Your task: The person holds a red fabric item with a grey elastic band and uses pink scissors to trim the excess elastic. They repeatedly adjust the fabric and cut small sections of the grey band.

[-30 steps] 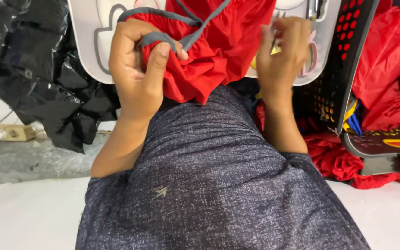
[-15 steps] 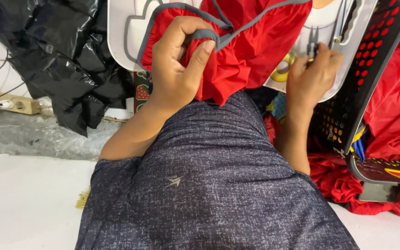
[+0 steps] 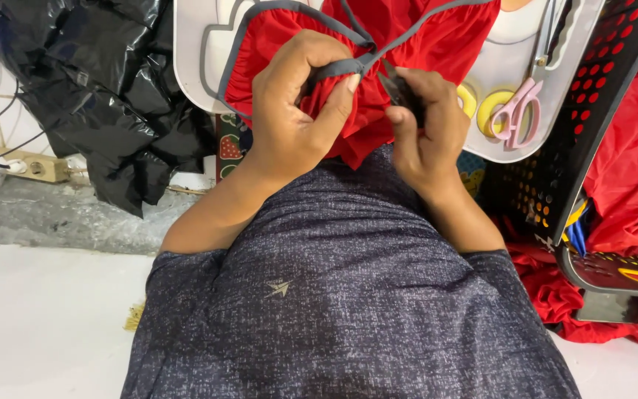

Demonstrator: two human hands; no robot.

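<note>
A red cloth piece [image 3: 378, 44] with grey edging tape [image 3: 334, 70] lies over a white board [image 3: 193, 59] in front of me. My left hand [image 3: 297, 118] grips the red cloth and pinches the grey tape between thumb and fingers. My right hand [image 3: 426, 129] is right beside it, closed on a small dark tool [image 3: 396, 89] whose tip touches the tape where two strips cross. My grey speckled shirt [image 3: 348, 295] fills the lower middle of the view.
Scissors with pink and yellow handles [image 3: 515, 111] lie on the white board to the right. A black perforated basket [image 3: 592, 125] stands at the right with red cloth [image 3: 629, 170] behind it. Black plastic sheeting [image 3: 105, 111] and a power strip [image 3: 35, 168] are at the left.
My right hand has left the scissors area at the right and come in to the grey tape, now holding a small dark tool. My left hand keeps its grip on the cloth.
</note>
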